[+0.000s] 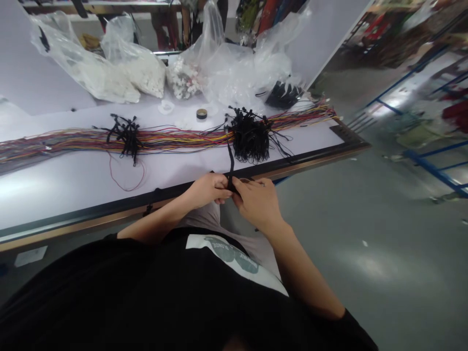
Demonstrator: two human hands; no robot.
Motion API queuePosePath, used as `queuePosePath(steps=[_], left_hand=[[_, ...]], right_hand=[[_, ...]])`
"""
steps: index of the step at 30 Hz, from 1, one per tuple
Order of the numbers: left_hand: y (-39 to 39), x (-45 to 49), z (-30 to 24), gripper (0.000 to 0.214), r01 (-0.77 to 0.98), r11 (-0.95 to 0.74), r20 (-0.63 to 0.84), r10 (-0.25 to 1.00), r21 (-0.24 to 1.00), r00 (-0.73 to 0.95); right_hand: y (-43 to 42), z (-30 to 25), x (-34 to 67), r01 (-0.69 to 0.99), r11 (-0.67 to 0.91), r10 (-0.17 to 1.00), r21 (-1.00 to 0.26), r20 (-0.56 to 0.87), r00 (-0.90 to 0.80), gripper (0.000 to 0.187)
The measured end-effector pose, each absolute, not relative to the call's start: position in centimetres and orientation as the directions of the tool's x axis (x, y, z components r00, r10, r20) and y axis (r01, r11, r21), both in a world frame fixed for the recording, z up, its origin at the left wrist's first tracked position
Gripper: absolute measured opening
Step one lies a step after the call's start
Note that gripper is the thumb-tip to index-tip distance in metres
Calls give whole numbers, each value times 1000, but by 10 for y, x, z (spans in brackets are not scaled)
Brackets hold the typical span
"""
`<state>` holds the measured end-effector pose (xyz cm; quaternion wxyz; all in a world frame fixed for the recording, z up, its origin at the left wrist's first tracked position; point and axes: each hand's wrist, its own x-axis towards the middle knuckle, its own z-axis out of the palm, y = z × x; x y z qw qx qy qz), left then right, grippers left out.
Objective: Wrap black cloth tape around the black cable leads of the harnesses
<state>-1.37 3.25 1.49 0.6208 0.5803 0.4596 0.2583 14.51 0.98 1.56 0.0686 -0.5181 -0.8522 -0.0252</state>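
My left hand (208,190) and my right hand (256,200) meet at the table's front edge, both with fingers closed on a thin black strap (230,165). The strap runs up from my fingers to a pile of black ties (250,136). That pile lies on a long bundle of coloured wires (164,139) stretched across the white table (73,180). A smaller clump of black ties (126,134) sits on the bundle further left. A loose red wire (126,183) loops toward the front edge.
Clear plastic bags of white parts (135,73) lie along the back of the table, with a small tape roll (201,113) in front of them. A black bundle (283,95) sits at the back right. Grey floor and blue metal frames (435,168) are to the right.
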Motion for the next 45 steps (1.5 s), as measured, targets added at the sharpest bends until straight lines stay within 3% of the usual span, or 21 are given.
queuePosePath(steps=[5, 8, 12, 17, 24, 27, 29, 31, 33, 36, 39, 42, 45], left_hand=[[36, -17, 4, 18, 433, 57, -275, 844, 900, 460], [38, -19, -1, 21, 438, -71, -194, 825, 896, 530], [35, -18, 2, 18, 409, -95, -160, 822, 907, 546], [29, -9, 7, 17, 365, 57, -226, 870, 929, 439], [26, 2, 13, 21, 181, 340, -383, 861, 923, 334], [24, -6, 23, 22, 134, 370, -387, 782, 919, 488], [25, -13, 30, 19, 106, 330, -322, 718, 938, 617], [29, -17, 34, 17, 115, 277, -277, 666, 954, 693], [35, -18, 37, 16, 191, 212, -282, 603, 958, 746], [44, -17, 39, 15, 319, 45, -293, 529, 947, 796], [47, -18, 39, 17, 366, -101, -260, 535, 925, 804], [44, -17, 37, 25, 399, -250, -164, 631, 882, 759], [37, -13, 34, 30, 549, -399, -47, 777, 734, 628]], right_hand=[[11, 14, 145, 861, 505, 861, -58, 99, -499, 38], [13, 14, 148, 854, 510, 860, -101, 72, -505, 40], [18, 17, 155, 823, 544, 837, -164, 42, -545, 35], [21, 19, 153, 835, 544, 839, -82, 38, -543, 29], [31, 18, 151, 838, 545, 826, -7, 174, -536, 35], [49, 19, 172, 935, 324, 925, -143, 253, -282, 31], [58, 21, 187, 892, 155, 967, -424, 250, -49, 30], [61, 24, 194, 646, 148, 987, -749, 156, -46, 32], [56, 26, 189, 384, 167, 972, -908, 86, -220, 33], [44, 25, 169, 155, 113, 930, -981, 50, -364, 24], [36, 21, 154, 20, 68, 948, -998, 58, -314, 16], [32, 19, 149, -43, 119, 975, -992, 125, -182, 18], [28, 18, 147, -47, 175, 984, -983, 177, -31, 22]])
